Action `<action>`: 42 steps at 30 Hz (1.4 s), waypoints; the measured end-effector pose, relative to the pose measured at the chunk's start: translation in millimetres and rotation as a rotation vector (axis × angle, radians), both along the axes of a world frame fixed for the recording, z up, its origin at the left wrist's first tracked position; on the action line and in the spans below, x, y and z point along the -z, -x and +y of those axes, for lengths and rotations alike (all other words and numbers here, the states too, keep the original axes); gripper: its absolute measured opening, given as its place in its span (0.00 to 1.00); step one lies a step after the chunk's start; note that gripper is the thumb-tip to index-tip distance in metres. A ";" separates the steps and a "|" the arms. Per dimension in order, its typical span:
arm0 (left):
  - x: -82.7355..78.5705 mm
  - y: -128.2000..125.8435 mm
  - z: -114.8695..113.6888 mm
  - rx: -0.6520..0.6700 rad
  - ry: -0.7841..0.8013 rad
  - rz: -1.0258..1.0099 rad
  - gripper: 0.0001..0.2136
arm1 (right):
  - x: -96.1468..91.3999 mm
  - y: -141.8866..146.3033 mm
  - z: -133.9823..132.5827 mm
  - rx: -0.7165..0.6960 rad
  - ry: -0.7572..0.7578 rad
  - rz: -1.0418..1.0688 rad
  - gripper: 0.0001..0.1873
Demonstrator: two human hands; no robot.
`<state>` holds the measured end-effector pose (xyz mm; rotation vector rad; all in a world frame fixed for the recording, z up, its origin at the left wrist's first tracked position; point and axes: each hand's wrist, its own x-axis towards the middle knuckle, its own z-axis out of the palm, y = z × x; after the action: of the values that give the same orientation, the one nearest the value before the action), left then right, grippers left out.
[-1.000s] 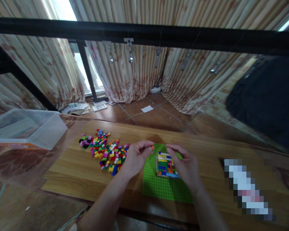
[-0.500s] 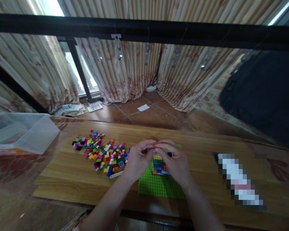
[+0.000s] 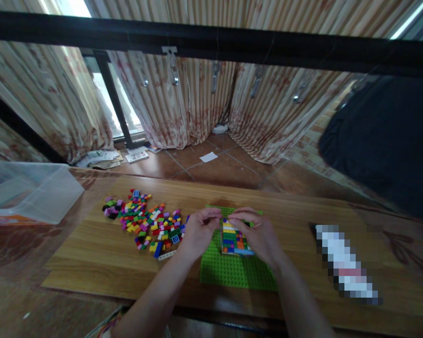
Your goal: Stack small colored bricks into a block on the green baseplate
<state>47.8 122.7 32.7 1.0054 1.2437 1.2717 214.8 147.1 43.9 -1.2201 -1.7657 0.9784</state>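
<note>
Left hand (image 3: 198, 235) and right hand (image 3: 260, 233): fingers bent near the block's far edge, too small to tell if gripping | colorful block (image 3: 230, 238): on green board (image 3: 227, 273) | tip: push straight down, gently

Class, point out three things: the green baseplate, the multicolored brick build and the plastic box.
Green baseplate (image 3: 229, 273): head view, bare near part.
Multicolored brick build (image 3: 231, 239): head view, middle of its top.
Plastic box (image 3: 58, 193): head view, side wall.

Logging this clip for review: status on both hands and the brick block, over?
Left hand beside multicoloured plastic brick block, grip unclear. Right hand hiding block's right part, grip unclear. Block on green studded plastic baseplate.
</note>
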 end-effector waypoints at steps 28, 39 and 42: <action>17.1 -10.9 -2.7 -0.071 -0.076 0.027 0.10 | 11.3 4.7 4.9 -0.089 0.009 0.017 0.08; 17.7 -11.3 -2.5 -0.035 -0.072 0.018 0.10 | 12.4 0.7 2.3 -0.038 0.250 0.160 0.19; 17.5 -11.4 -2.2 -0.033 -0.080 0.050 0.10 | 11.0 -0.7 2.5 0.005 0.279 0.192 0.23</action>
<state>59.3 120.5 15.2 1.0837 1.2608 1.3380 215.5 149.5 33.0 -1.2519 -1.5120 1.3261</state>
